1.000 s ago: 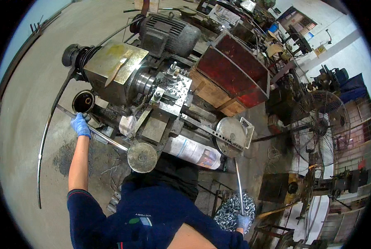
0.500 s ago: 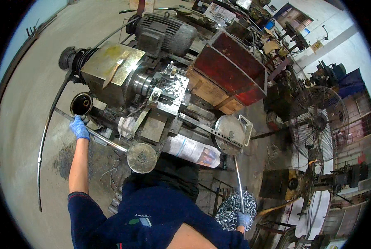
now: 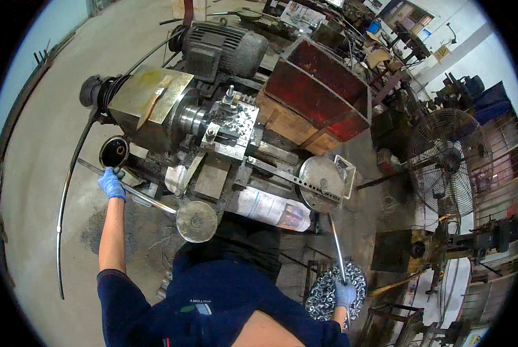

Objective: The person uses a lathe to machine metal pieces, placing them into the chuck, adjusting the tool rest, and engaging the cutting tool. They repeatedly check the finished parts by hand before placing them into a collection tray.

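Note:
My left hand (image 3: 112,184), in a blue glove, is closed round a metal lever bar (image 3: 149,199) beside a dark round cup (image 3: 114,151). The bar runs down to a round metal disc (image 3: 196,221) on the front of a small lathe (image 3: 212,168). At lower right my right hand (image 3: 344,294), also gloved, grips a long metal rod (image 3: 336,246) that reaches up to a larger disc (image 3: 322,184). Below that hand sits a round container of small shiny metal parts (image 3: 322,289). Metal chips lie on the tool slide (image 3: 236,124), next to the chuck (image 3: 193,120).
A brush (image 3: 150,109) lies on the headstock, with a motor (image 3: 224,49) behind it. A red bin (image 3: 322,87) stands on wood at the lathe's far side. A large fan (image 3: 451,162) is at right. A thin pipe (image 3: 61,231) hangs down at left.
My right hand sits a little farther up its rod, and the rod's end now shows below it. My left hand keeps its grip on the bar. The whole view has shifted slightly.

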`<state>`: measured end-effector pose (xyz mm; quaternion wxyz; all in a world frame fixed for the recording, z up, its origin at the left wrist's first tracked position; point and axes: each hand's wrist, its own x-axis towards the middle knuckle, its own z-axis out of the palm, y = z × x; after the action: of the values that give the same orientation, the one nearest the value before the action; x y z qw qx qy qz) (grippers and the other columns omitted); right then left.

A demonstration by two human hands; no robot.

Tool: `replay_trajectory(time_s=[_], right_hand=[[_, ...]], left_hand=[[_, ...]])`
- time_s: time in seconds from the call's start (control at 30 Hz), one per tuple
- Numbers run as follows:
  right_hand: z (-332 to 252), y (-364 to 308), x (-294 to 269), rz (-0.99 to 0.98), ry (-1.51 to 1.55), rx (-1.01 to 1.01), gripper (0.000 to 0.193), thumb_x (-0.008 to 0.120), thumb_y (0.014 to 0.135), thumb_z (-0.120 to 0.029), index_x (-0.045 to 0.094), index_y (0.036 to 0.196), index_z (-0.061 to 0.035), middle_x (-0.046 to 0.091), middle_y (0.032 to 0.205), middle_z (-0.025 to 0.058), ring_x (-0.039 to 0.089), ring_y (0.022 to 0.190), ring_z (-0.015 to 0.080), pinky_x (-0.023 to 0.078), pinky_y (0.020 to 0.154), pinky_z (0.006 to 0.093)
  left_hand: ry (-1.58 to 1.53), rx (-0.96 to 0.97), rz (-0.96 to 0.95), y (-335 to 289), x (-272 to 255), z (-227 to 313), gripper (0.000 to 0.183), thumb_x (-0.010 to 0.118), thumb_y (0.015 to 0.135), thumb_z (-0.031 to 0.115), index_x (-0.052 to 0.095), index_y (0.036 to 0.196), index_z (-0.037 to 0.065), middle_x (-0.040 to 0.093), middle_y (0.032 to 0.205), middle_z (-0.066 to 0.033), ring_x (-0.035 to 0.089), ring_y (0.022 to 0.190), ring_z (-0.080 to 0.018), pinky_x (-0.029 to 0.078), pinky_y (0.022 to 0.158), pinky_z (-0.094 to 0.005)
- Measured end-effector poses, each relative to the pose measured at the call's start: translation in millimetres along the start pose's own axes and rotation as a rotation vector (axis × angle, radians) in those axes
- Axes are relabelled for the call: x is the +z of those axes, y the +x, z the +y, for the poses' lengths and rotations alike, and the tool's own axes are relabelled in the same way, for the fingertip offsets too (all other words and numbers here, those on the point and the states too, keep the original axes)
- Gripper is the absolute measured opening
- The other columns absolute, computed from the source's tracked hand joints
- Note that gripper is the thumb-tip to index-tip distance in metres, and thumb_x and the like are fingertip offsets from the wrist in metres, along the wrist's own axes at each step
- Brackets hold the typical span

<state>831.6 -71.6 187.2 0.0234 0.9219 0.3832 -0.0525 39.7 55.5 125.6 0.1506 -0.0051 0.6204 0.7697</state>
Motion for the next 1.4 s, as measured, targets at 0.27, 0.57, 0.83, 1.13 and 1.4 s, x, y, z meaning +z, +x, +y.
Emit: replay_trajectory(time_s=[0.27, 0.57, 0.83, 1.13, 1.4], right_hand=[[-73, 91, 0, 0.171, -0.307, -0.267, 0.051, 0.056, 0.07, -0.057, 0.069, 0.077, -0.0081, 0.065, 0.076, 0.0166, 0.062, 0.072, 0.0342, 0.048, 0.07, 0.0408], [-176, 262, -31, 0.181, -0.427, -0.215, 0.046, 0.06, 0.072, -0.044, 0.062, 0.105, -0.0124, 0.058, 0.112, 0.0112, 0.048, 0.112, 0.0311, 0.027, 0.096, 0.0554], [-197, 181, -8, 0.51, -0.108, -0.438, 0.073, 0.064, 0.066, -0.055, 0.052, 0.12, -0.0076, 0.044, 0.131, 0.0127, 0.035, 0.126, 0.0304, 0.025, 0.102, 0.0498], [-156, 83, 27, 0.105, 0.153, -0.436, 0.055, 0.073, 0.063, -0.048, 0.067, 0.092, -0.0022, 0.065, 0.094, 0.0178, 0.062, 0.088, 0.0303, 0.047, 0.08, 0.036], [-170, 52, 18, -0.074, 0.386, -0.468, 0.042, 0.076, 0.065, -0.036, 0.068, 0.086, -0.0008, 0.067, 0.083, 0.0135, 0.065, 0.077, 0.0232, 0.049, 0.075, 0.0313]], left_hand=[[0.049, -0.016, -0.001, 9, -9, -5, 0.008, 0.053, 0.082, 0.006, 0.051, 0.086, -0.001, 0.057, 0.064, -0.0086, 0.057, 0.048, -0.0177, 0.05, 0.042, -0.0295], [0.0, -0.034, -0.025, 6, -8, -15, 0.013, 0.056, 0.082, 0.013, 0.051, 0.087, 0.002, 0.057, 0.065, -0.008, 0.058, 0.05, -0.02, 0.05, 0.043, -0.0318], [0.022, -0.184, -0.232, 60, -82, -35, 0.031, 0.054, 0.086, 0.04, 0.056, 0.084, 0.009, 0.058, 0.065, -0.0067, 0.056, 0.053, -0.0169, 0.048, 0.05, -0.0287], [1.688, 1.259, -0.774, 32, -60, -96, 0.038, 0.05, 0.081, 0.043, 0.061, 0.096, 0.011, 0.064, 0.081, -0.0136, 0.059, 0.071, -0.0322, 0.046, 0.064, -0.0432], [1.523, 0.531, -0.325, -11, -68, -170, 0.034, 0.054, 0.079, 0.041, 0.061, 0.096, 0.012, 0.061, 0.098, -0.018, 0.059, 0.089, -0.0324, 0.048, 0.068, -0.039]])
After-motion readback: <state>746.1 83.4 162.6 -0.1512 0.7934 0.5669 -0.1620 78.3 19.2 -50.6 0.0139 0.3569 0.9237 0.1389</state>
